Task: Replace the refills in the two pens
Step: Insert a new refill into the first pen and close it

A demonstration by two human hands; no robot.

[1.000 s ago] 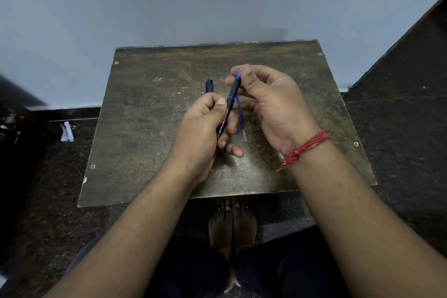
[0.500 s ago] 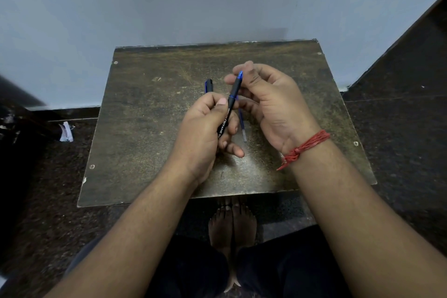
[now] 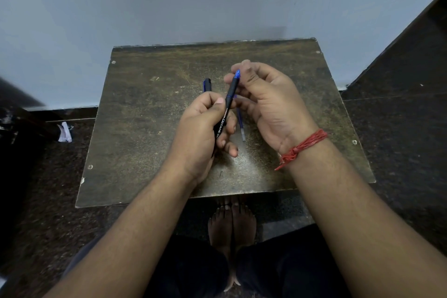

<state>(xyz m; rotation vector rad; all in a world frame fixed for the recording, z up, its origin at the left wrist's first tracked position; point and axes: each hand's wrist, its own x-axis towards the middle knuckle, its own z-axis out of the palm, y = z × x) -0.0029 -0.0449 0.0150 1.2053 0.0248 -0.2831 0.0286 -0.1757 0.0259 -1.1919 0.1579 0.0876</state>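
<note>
My left hand (image 3: 198, 133) grips a black pen (image 3: 228, 101) with white lettering by its barrel, held slanted above the small brown table (image 3: 145, 128). Its blue tip end (image 3: 237, 75) points up and away, and the fingertips of my right hand (image 3: 268, 104) pinch around that tip. A thin blue refill (image 3: 240, 126) lies on the table between my hands, partly hidden by my fingers. A second dark pen (image 3: 207, 84) with a blue clip lies behind my left hand, most of it hidden.
The table stands against a pale wall (image 3: 193, 2). Dark speckled floor (image 3: 399, 140) surrounds it. Crumpled white paper (image 3: 64, 132) lies on the floor at the left. My bare feet (image 3: 231, 222) rest under the table's near edge. A red thread (image 3: 302, 146) wraps my right wrist.
My right fingers have shifted slightly around the pen's blue tip, and the pen has tilted a little. The refill and the second pen lie where they were.
</note>
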